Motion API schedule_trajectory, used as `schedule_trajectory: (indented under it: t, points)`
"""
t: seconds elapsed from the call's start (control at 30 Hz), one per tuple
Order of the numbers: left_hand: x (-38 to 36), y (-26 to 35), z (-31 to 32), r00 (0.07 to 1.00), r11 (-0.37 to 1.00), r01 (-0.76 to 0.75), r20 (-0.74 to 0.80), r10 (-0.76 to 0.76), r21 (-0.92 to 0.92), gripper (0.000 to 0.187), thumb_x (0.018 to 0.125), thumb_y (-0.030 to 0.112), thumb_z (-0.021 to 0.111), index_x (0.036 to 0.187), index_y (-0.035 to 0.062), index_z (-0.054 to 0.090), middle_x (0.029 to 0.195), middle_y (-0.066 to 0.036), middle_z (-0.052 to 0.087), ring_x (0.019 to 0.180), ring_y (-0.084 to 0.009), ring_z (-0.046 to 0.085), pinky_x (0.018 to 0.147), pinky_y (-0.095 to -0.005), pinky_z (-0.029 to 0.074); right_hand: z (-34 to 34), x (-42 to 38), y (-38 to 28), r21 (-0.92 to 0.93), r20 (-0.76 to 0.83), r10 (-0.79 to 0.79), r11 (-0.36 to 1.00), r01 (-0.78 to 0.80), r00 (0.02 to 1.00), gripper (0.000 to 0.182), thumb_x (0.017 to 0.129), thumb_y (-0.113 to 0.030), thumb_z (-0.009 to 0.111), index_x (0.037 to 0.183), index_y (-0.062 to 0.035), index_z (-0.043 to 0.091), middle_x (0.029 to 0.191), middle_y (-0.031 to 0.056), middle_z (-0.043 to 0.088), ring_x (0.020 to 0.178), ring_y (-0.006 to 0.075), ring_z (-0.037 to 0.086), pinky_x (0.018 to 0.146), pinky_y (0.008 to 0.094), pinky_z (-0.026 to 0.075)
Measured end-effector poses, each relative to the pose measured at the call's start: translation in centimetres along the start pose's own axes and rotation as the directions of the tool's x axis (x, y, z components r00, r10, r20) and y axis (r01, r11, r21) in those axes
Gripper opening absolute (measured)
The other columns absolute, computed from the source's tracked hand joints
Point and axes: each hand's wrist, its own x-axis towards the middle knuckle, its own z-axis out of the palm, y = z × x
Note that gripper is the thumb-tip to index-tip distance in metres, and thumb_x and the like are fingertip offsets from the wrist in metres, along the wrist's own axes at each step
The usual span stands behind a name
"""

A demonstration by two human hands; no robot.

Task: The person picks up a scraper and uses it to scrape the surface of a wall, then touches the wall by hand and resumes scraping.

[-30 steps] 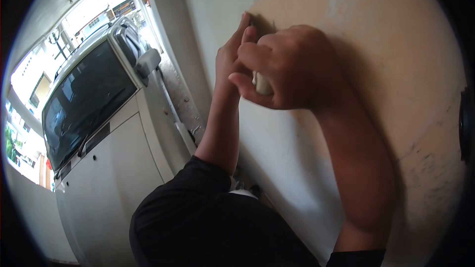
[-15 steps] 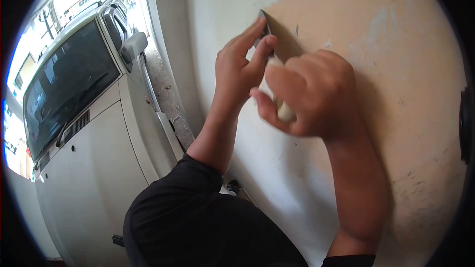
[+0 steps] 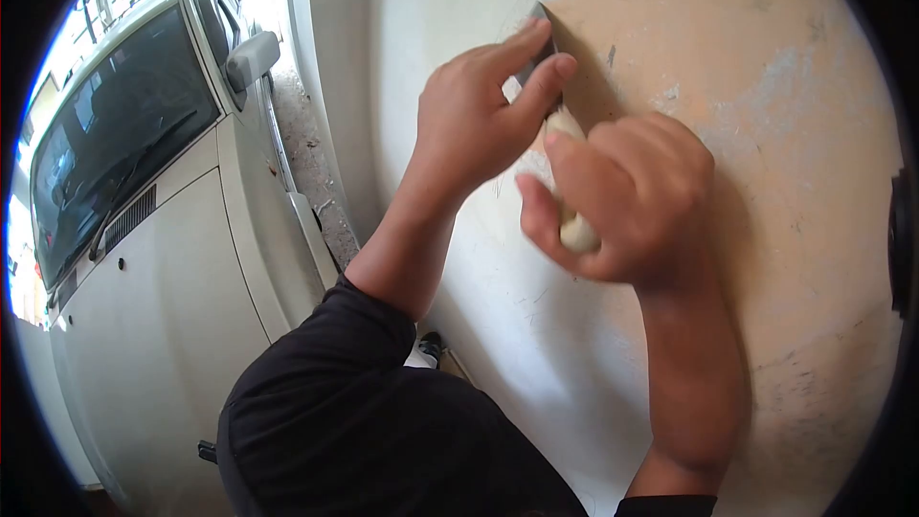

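A putty knife with a pale handle (image 3: 580,234) and a thin metal blade (image 3: 540,65) is held against the wall (image 3: 689,48). My right hand (image 3: 641,196) is wrapped round the handle. My left hand (image 3: 483,110) has its thumb and fingers on the blade, close to its far end. The blade's edge lies near the border between the pale paint and a bare tan patch. My fingers hide part of the blade and handle.
At left stands a light-coloured vehicle (image 3: 172,258) with a side mirror (image 3: 252,59). A wall corner (image 3: 335,67) runs between it and my work area. A shoe (image 3: 431,345) shows below my left arm. A dark object (image 3: 900,244) is at the right edge.
The view has shifted slightly, so the wall marks sit farther right. Both hands and the putty knife appear farther right, the blade tip slightly higher on the wall. Both grips look the same.
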Motion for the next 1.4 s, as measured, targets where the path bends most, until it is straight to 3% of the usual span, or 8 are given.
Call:
schedule_trajectory:
  t: [0.77, 0.8, 0.9, 0.93, 0.97, 1.3, 1.33, 1.4]
  points:
    - [1.3, -1.0, 0.1, 0.994, 0.994, -0.112, -0.012, 0.112, -0.005, 0.038, 0.096, 0.042, 0.068, 0.120, 0.0133, 0.077, 0.122, -0.009, 0.074, 0.104, -0.0300, 0.073, 0.088, -0.0362, 0.058, 0.6, -0.7, 0.1, 0.074, -0.143, 0.058, 0.996, -0.047, 0.988, 0.021, 0.074, -0.020, 0.074, 0.068, -0.0170, 0.054, 0.057, -0.0007, 0.040, 0.045, 0.0192, 0.046, 0.045, 0.0327, 0.039]
    - [0.9, -0.4, -0.2, 0.994, 0.995, -0.097, 0.042, 0.097, -0.005, 0.037, 0.100, 0.029, 0.071, 0.128, 0.0046, 0.072, 0.126, -0.014, 0.073, 0.119, -0.0186, 0.069, 0.100, -0.0291, 0.052, 0.6, -0.8, 0.3, 0.072, -0.147, 0.051, 0.997, -0.041, 0.988, 0.021, 0.074, -0.020, 0.074, 0.068, -0.0170, 0.054, 0.057, -0.0007, 0.040, 0.045, 0.0192, 0.046, 0.045, 0.0327, 0.039]
    - [1.7, -0.7, 0.3, 0.999, 0.998, -0.035, 0.006, 0.035, 0.057, 0.038, 0.099, 0.030, 0.072, 0.128, 0.0047, 0.072, 0.126, -0.014, 0.073, 0.119, -0.0181, 0.069, 0.101, -0.0294, 0.052, 0.6, -1.1, 0.6, 0.030, -0.074, 0.050, 0.998, -0.048, 0.996, 0.026, 0.074, -0.019, 0.074, 0.065, -0.0172, 0.050, 0.057, -0.0008, 0.040, 0.045, 0.0191, 0.047, 0.046, 0.0328, 0.039]
    - [1.9, -1.3, 0.2, 1.000, 0.999, -0.028, 0.003, 0.028, 0.023, 0.040, 0.097, 0.042, 0.067, 0.121, 0.0115, 0.076, 0.123, -0.010, 0.074, 0.105, -0.0328, 0.072, 0.089, -0.0369, 0.057, 0.7, -0.9, 0.4, 0.027, -0.057, 0.052, 0.998, -0.050, 0.997, 0.028, 0.074, -0.019, 0.074, 0.064, -0.0173, 0.048, 0.056, -0.0007, 0.040, 0.046, 0.0188, 0.047, 0.046, 0.0327, 0.038]
    - [1.6, -1.3, 0.1, 0.999, 0.999, -0.033, 0.006, 0.033, 0.023, 0.040, 0.097, 0.042, 0.067, 0.121, 0.0115, 0.076, 0.123, -0.010, 0.074, 0.105, -0.0328, 0.072, 0.089, -0.0369, 0.057, 0.7, -0.6, 0.3, 0.020, -0.046, 0.047, 0.999, -0.046, 0.998, 0.030, 0.074, -0.019, 0.074, 0.064, -0.0173, 0.046, 0.056, -0.0006, 0.039, 0.046, 0.0186, 0.047, 0.046, 0.0327, 0.038]
    - [0.8, 0.2, -0.3, 0.996, 0.998, -0.057, 0.060, 0.058, -0.012, 0.040, 0.099, 0.028, 0.073, 0.129, 0.0027, 0.071, 0.126, -0.016, 0.073, 0.120, -0.0170, 0.068, 0.103, -0.0291, 0.050, 0.0, -0.5, 0.2, 0.035, -0.081, 0.014, 0.999, -0.011, 0.997, 0.027, 0.072, -0.018, 0.075, 0.063, -0.0182, 0.050, 0.056, -0.0016, 0.040, 0.045, 0.0174, 0.049, 0.046, 0.0326, 0.038]
    - [1.0, -1.0, 0.5, 0.990, 0.991, -0.130, -0.043, 0.131, 0.012, 0.041, 0.096, 0.044, 0.068, 0.124, 0.0141, 0.076, 0.124, -0.009, 0.073, 0.105, -0.0279, 0.074, 0.090, -0.0355, 0.057, -0.2, -0.4, 0.2, 0.052, -0.071, 0.014, 0.999, -0.011, 0.997, 0.026, 0.071, -0.018, 0.075, 0.064, -0.0181, 0.050, 0.055, -0.0018, 0.040, 0.045, 0.0173, 0.049, 0.046, 0.0325, 0.038]
    - [1.2, -1.1, 0.5, 1.000, 1.000, -0.027, -0.016, 0.027, -0.003, 0.041, 0.097, 0.044, 0.068, 0.124, 0.0139, 0.076, 0.125, -0.009, 0.073, 0.107, -0.0279, 0.073, 0.091, -0.0354, 0.057, 0.2, -0.6, 0.3, 0.047, -0.035, 0.039, 0.998, -0.038, 0.999, 0.026, 0.072, -0.019, 0.076, 0.064, -0.0181, 0.050, 0.055, -0.0019, 0.040, 0.045, 0.0172, 0.049, 0.046, 0.0326, 0.038]
